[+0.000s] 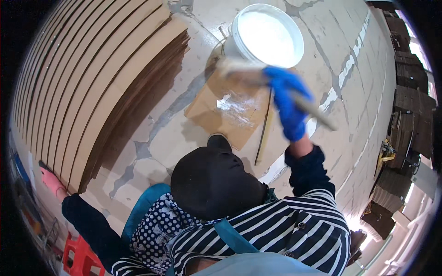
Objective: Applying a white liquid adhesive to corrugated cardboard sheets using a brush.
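My right hand, in a blue glove, is closed around the wooden handle of a wide brush, smeared by motion. The pale brush head is raised just in front of a white bucket that holds white liquid. Below it on the floor lies a brown cardboard sheet with a wet white smear. Far to the left, my left hand, in a pink glove, rests stretched out against the near edge of overlapping cardboard sheets. A dark tip shows at its fingers; I cannot tell what it is.
A thin wooden stick lies beside the smeared cardboard. At the lower left stands a red plastic stool. Stacks of brown cardboard line the far right side. My dark-covered knee is close to the smeared sheet.
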The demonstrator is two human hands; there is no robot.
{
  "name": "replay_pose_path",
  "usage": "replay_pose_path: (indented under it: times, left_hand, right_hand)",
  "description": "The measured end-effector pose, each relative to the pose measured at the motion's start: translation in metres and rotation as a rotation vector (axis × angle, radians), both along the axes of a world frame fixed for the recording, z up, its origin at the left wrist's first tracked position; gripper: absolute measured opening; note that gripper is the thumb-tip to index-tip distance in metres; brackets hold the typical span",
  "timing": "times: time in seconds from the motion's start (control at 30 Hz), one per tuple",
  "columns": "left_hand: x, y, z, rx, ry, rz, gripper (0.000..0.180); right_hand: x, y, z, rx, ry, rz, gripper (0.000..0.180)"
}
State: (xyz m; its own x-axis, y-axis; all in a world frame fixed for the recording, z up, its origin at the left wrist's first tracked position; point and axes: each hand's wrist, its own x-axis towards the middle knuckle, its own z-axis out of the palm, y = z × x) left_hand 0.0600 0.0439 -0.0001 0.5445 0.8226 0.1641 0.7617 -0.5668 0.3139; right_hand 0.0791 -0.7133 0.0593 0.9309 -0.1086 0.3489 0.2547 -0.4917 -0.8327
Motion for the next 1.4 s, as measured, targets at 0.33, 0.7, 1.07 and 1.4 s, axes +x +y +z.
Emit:
replay_pose_path:
  times: [0.33,0.7,1.07,1.4]
  left_hand:
    - [0.005,-0.023,0.000,-0.157,-0.128,-0.083,0.058]
    - [-0.001,-0.012,-0.004,-0.226,-0.254,-0.095,0.057]
    - [0.003,-0.012,-0.009,-0.122,-0.131,-0.072,0.062]
    - [0.003,0.041,-0.028,-0.175,-0.076,-0.034,0.058]
  right_hand:
    - [0.122,-0.083,-0.018,0.093,0.190,-0.271,0.022]
    - [0.134,-0.124,-0.023,0.320,0.511,-0.163,0.019]
    - [0.098,-0.127,0.005,1.334,0.313,0.200,0.024]
    - [0.070,-0.070,-0.005,-0.750,-0.460,0.071,0.026]
